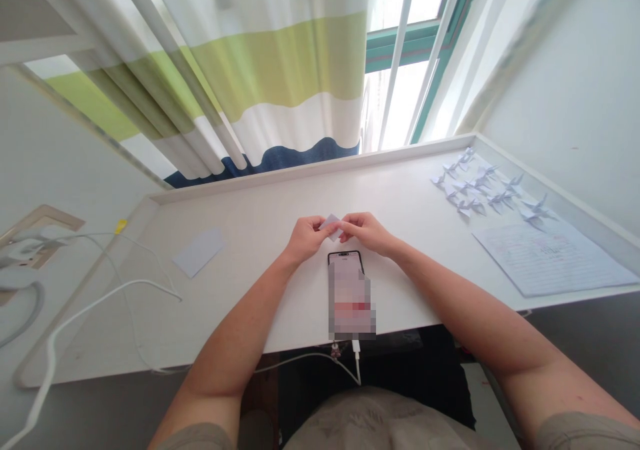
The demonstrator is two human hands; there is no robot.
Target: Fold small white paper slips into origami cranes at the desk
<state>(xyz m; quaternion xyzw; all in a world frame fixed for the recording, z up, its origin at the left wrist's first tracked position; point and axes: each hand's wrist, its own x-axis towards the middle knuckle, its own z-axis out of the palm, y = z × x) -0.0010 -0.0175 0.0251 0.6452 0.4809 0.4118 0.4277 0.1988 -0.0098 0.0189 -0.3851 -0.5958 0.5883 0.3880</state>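
A small folded piece of white paper (pixel 331 226) is held up between my two hands over the middle of the desk. My left hand (pixel 309 238) pinches its left side, fingers closed. From the other side my right hand (pixel 367 232) grips the paper with thumb and fingers together. The fine creases are too small to make out. Just below the hands lies a phone (pixel 350 290), its screen lit and partly blurred out, with a white charging cable (pixel 357 351) plugged into its lower end.
Several folded white paper cranes (pixel 470 187) stand at the desk's back right. Written sheets (pixel 555 257) lie in front of them. Blank paper (pixel 199 251) rests on the left. White cables (pixel 115 289) run from a wall socket (pixel 37 250). A raised rim (pixel 320 169) borders the desk.
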